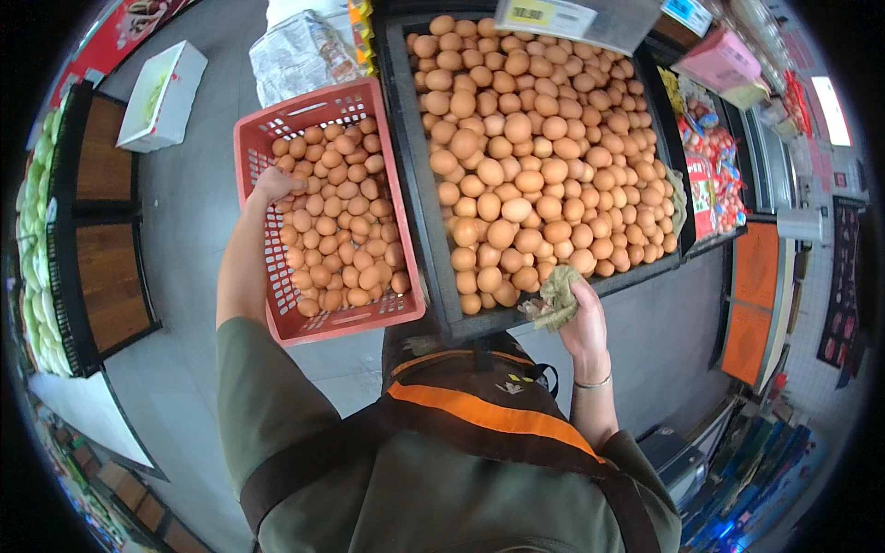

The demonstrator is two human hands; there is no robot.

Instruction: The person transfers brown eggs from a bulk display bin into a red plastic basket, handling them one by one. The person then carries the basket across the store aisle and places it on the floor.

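My left hand (278,185) reaches into a red plastic basket (346,320) full of brown eggs (348,207), its fingers on an egg at the basket's left side; whether they grip it is hard to tell. To the right, a black-edged display bin (433,228) holds a wide heap of brown eggs (529,181). My right hand (584,318) is closed on a crumpled greenish cloth (557,298) at the bin's near edge. Something pale and translucent, perhaps eggshell, shows beside the cloth. The basket stands directly left of the bin.
A price sign (546,17) stands over the bin's far edge. Right of the bin are red packaged goods (712,173). A white foam box (166,97) sits on the floor at the left, near a stand of green vegetables (43,256). Crumpled paper (304,55) lies beyond the basket.
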